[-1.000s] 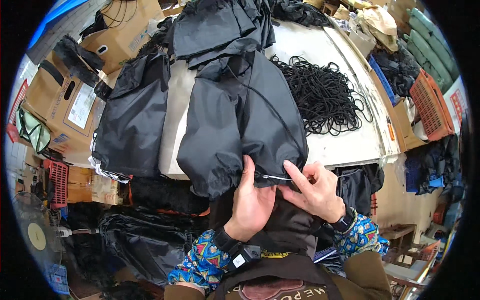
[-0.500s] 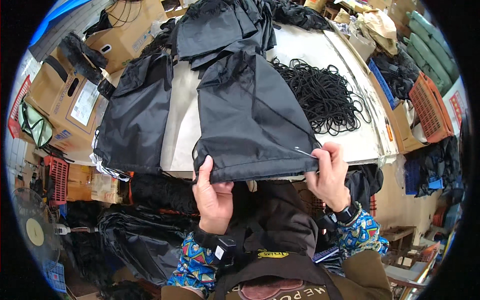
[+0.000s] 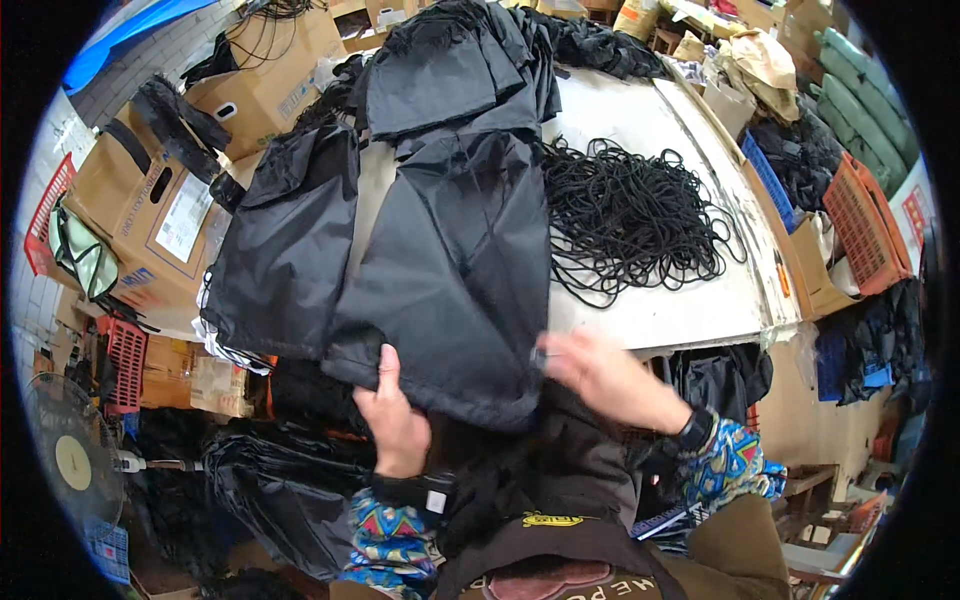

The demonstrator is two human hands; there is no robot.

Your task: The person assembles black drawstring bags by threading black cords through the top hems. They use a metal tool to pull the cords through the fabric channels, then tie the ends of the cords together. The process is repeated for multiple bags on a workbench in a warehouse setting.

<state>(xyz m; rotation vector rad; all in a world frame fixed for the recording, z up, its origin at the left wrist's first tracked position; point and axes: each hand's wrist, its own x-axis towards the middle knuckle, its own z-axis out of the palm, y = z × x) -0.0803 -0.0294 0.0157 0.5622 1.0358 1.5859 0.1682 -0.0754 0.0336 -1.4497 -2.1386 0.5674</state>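
Note:
A black fabric bag [image 3: 450, 270] lies over the near edge of the white table, its stitched hem toward me. My left hand [image 3: 398, 425] grips the hem near its left corner, thumb on top and the other fingers hidden under the cloth. Beside the bag's lower right edge, my right hand [image 3: 610, 380] is smeared by motion. Something small and greyish shows at its fingertips, too blurred to name. A second black bag [image 3: 285, 250] lies flat to the left. Right of the held bag is a tangled heap of black cord [image 3: 640, 215].
More black bags [image 3: 445, 75] are stacked at the table's far side. Cardboard boxes [image 3: 135, 215] stand left, above a fan [image 3: 72, 462]. An orange crate [image 3: 868, 215] sits right of the white table [image 3: 640, 320]. Black cloth [image 3: 280, 490] is piled below the table edge.
The bag's hem has swung down and left, slanting now instead of level. My right hand has moved left and down, away from the hem's right corner where a thin metal rod showed.

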